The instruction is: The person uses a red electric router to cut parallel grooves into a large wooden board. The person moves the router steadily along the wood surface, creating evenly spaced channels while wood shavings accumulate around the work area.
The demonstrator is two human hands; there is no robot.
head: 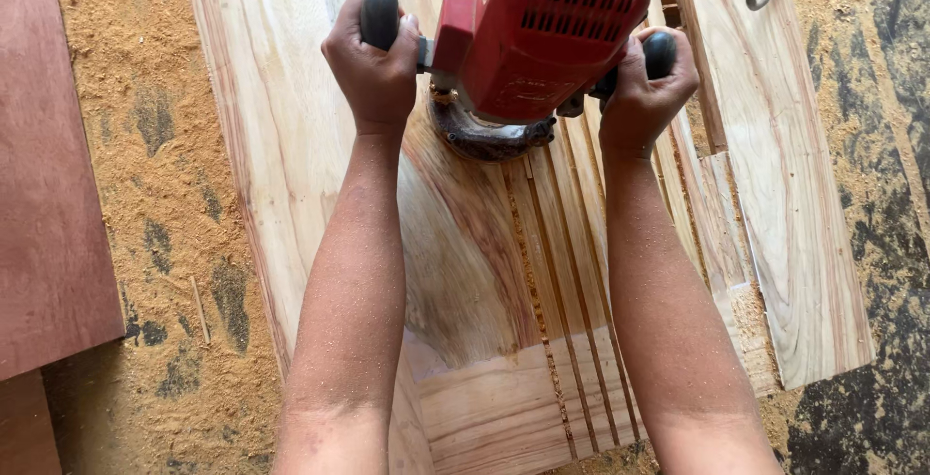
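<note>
Head view: left hand point(373, 73) and right hand point(644, 92) each grip a knob, red router point(538, 34) between (on grooved board point(291, 146)).

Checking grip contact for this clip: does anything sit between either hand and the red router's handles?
Nothing visible does. The left hand wraps the left black handle and the right hand wraps the right black handle of the red router, bare on both.

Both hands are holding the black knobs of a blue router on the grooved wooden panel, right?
Not quite: the router is red, not blue. The head view shows the left hand and right hand each gripping a black knob, with the router resting on the grooved wooden panel.
</note>
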